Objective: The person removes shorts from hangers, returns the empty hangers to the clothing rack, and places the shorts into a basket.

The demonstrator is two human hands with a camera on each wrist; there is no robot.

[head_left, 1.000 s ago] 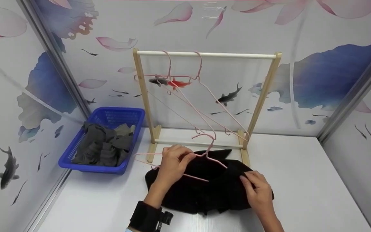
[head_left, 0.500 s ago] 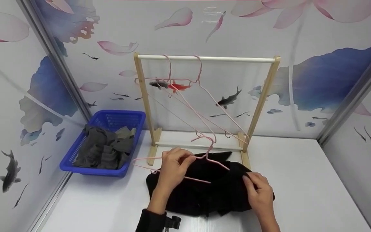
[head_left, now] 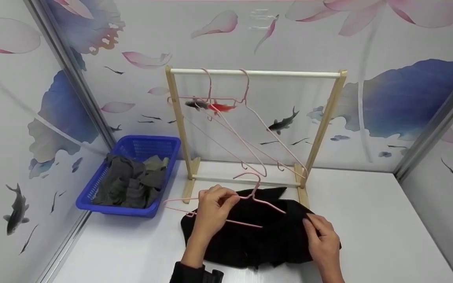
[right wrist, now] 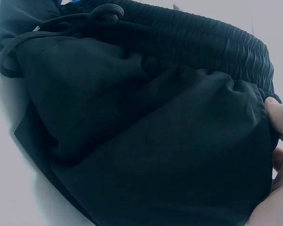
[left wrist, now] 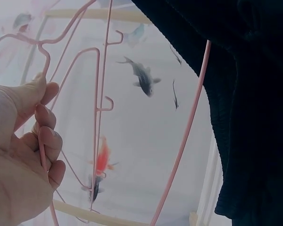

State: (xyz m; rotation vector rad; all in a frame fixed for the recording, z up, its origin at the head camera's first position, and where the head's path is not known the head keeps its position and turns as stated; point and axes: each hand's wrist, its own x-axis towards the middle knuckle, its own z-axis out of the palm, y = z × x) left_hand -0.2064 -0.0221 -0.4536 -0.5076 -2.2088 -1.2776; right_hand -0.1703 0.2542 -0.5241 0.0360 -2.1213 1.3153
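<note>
A pink wire hanger (head_left: 270, 205) is pinched between thumb and fingers of my left hand (head_left: 212, 208), just left of its hook. The hanger's right end reaches inside the waist of a pair of black drawstring pants (head_left: 266, 247), and its left end sticks out past the cloth. My right hand (head_left: 324, 239) pinches the waist edge at the right side. In the right wrist view the gathered elastic waistband (right wrist: 203, 42) and a drawstring (right wrist: 42, 34) show, with the thumb (right wrist: 275, 113) on the edge. In the left wrist view the fingers (left wrist: 49, 141) curl round the wire.
A wooden rack (head_left: 321, 125) with a white rail (head_left: 289, 73) stands behind, and two pink hangers (head_left: 246, 88) hang from it. To the left, a blue basket (head_left: 132, 211) holds crumpled grey-green cloth (head_left: 126, 184). Printed walls enclose the white table (head_left: 380, 220).
My right hand has shifted slightly right with the waist edge. The hanger has edged right with my left hand, its end a little further into the waist. The head view has shifted slightly.
</note>
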